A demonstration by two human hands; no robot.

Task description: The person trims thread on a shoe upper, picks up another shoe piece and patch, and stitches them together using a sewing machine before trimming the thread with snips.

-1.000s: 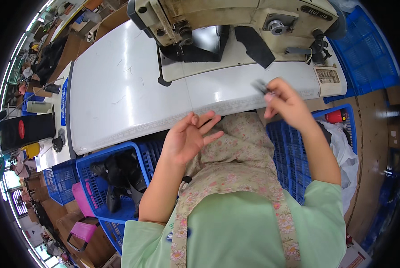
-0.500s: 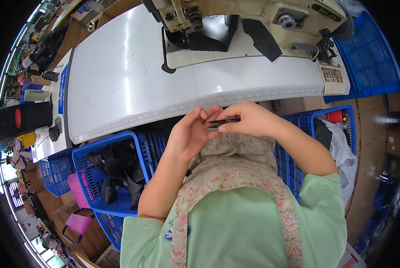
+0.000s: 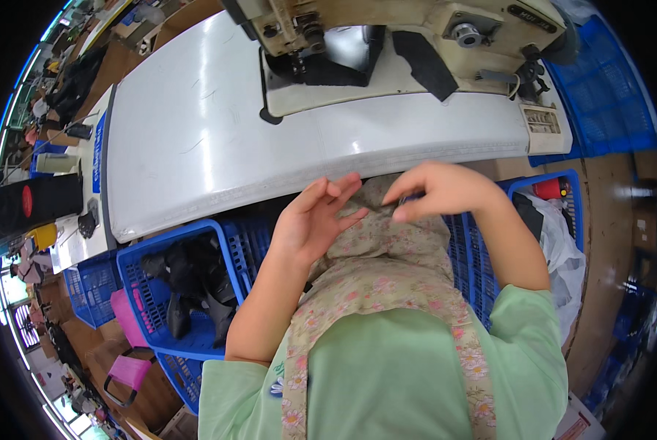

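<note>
Over my apron-covered lap, just short of the table edge, my left hand (image 3: 310, 218) is open, palm up with its fingers apart; I see nothing held in it. To its right, my right hand (image 3: 449, 192) is closed with thumb and fingers around a slim dark pointed tool (image 3: 414, 196). Most of the tool is hidden by the fingers and blurred, so its exact kind is unclear. A gap separates the two hands. Beyond them, a cream sewing machine (image 3: 446, 55) stands on the white table (image 3: 189, 139), with black pieces of material (image 3: 425, 66) lying on its bed.
Left of my lap is a blue basket (image 3: 224, 249) with black pieces inside. Another blue basket (image 3: 578, 209) at my right contains a white plastic bag (image 3: 561, 253) and a red spool (image 3: 547, 189). A larger blue crate (image 3: 600, 95) stands beyond the table's right end.
My right hand has moved right, away from the left hand, carrying the pointed tool. My left hand stays nearly in place, and the view has shifted slightly.
</note>
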